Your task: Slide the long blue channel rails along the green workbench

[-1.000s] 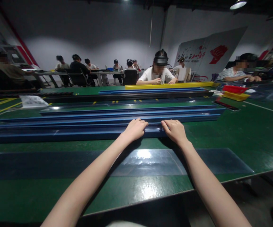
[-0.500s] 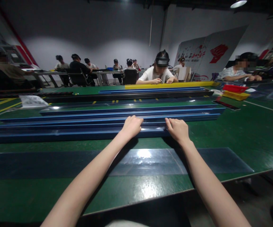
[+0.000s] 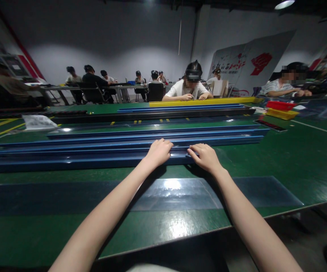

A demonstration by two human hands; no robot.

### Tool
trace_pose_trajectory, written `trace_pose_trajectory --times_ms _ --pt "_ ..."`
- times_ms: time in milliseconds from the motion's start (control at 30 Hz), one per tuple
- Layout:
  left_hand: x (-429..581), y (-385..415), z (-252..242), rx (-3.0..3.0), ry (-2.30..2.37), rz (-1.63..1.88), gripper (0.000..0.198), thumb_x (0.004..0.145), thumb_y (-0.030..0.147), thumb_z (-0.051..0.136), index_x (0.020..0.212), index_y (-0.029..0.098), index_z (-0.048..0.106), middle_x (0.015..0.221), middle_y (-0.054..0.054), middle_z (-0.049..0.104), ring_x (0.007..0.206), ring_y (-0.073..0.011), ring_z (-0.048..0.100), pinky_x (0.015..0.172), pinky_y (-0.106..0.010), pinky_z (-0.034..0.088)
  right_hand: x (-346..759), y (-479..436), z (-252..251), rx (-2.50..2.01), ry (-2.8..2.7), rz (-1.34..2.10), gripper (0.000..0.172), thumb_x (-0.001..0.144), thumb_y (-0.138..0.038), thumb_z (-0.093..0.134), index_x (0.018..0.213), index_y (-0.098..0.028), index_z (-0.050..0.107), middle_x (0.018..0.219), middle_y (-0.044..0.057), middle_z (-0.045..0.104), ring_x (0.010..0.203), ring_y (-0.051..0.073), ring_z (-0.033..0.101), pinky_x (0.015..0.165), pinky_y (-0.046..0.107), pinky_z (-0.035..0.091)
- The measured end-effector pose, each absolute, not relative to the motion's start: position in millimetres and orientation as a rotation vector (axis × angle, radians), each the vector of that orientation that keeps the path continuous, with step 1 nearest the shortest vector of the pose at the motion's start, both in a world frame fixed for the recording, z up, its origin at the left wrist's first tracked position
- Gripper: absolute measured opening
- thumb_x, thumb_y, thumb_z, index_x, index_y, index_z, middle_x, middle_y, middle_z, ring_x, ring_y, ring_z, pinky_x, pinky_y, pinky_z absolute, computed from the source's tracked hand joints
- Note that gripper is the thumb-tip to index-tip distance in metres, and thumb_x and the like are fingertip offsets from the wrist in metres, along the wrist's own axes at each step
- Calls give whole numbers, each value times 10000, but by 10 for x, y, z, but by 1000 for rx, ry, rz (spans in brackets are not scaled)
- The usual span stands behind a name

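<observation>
Both my arms reach forward over a green table [image 3: 279, 166]. My left hand [image 3: 158, 152] rests with curled fingers on the top edge of the nearest long blue rail [image 3: 67, 160], which lies across the table. My right hand [image 3: 204, 156] sits just to its right, fingers bent over the same rail's right end. More blue rails [image 3: 157, 136] lie parallel behind it. A glossy clear sheet [image 3: 180, 193] lies flat on the table under my forearms.
Further back lie a black rail [image 3: 152, 114] and a yellow rail [image 3: 203, 102]. Red and yellow trays [image 3: 282, 110] stand at the right. A person in white [image 3: 190, 87] sits opposite; other people sit at the right and at distant tables.
My right hand has slid left along the rail, closer to my left hand. My left hand has barely moved.
</observation>
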State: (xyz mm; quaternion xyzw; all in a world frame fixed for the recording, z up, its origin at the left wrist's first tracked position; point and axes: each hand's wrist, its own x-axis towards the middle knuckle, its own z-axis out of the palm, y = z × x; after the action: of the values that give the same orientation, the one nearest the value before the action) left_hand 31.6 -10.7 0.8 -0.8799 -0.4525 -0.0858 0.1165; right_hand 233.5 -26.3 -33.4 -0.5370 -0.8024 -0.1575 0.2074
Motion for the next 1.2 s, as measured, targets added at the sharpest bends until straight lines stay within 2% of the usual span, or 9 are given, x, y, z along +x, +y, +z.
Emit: trace_pose_trajectory --times_ms 200,500,633,867,1200 --pt "340 -91 -71 -2783 -1072 -354 364 788 81 389 1101 174 549 1167 -35 574 1034 -175 495 887 -281 390 2312 -274 -333 -1402 -2274 -369 335 886 -378 353 914 -201 636 948 55 672 879 169 579 742 276 351" --pt "314 -51 -86 -2794 -1096 -291 373 784 89 382 1103 185 551 1079 -38 617 988 -186 520 842 -286 414 2359 -242 -338 -1419 -2274 -415 359 906 -340 314 893 -183 637 915 60 681 874 160 592 749 262 345" --pt "303 -44 -71 -2765 -1121 -282 366 771 83 385 1067 189 573 1070 -33 625 965 -192 529 837 -296 418 2378 -240 -336 -1465 -2233 -466 349 906 -331 319 848 -187 631 869 53 681 832 154 596 728 256 328" --pt "257 -41 -5 -2692 -1211 -264 352 734 74 406 1000 191 604 1018 -29 652 923 -210 556 780 -299 432 2381 -268 -292 -1674 -2030 -594 449 918 -330 255 641 -176 574 679 40 658 659 142 585 635 259 283" --pt "222 -35 69 -2627 -1323 -216 334 731 82 417 976 192 616 983 -50 664 941 -212 570 768 -293 429 2384 -272 -278 -1855 -1942 -641 450 912 -368 253 692 -169 591 664 70 657 601 151 562 561 269 224"
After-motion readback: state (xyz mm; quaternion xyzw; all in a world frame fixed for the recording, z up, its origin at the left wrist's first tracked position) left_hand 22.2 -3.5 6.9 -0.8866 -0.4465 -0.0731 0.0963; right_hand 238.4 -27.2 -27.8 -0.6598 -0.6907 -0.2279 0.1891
